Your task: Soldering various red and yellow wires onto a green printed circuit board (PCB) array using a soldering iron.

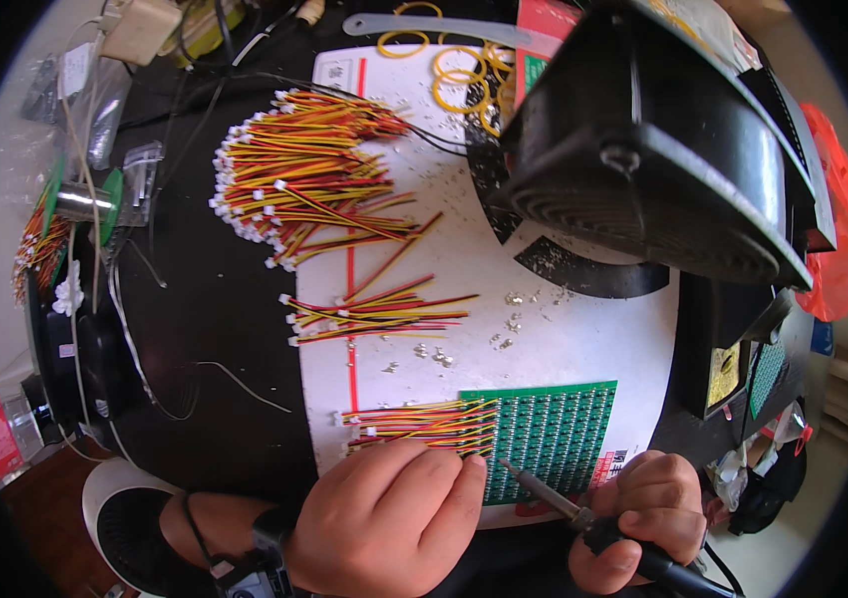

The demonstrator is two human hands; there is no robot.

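Note:
A green circuit board (554, 439) with many small repeated pads lies flat on a white sheet. A row of red, yellow and black connector wires (414, 419) runs onto its left edge, white plugs pointing left. My left hand (389, 518) is closed over the lower part of this row, fingertips pinched on a wire at the board; its far end is hidden under the fingers. My right hand (648, 508) grips a soldering iron (549, 493) by its black handle. The iron's tip points up and left over the board, just right of the left fingertips; contact cannot be told.
Beyond the board lie a small group of connector wires (374, 314) and a large bundle (304, 169). Metal bits (439, 357) litter the white sheet (583, 339). A bulky black fan-like device (643, 169) stands at far right. Yellow rubber bands (459, 90) and a solder spool (85, 202) lie around.

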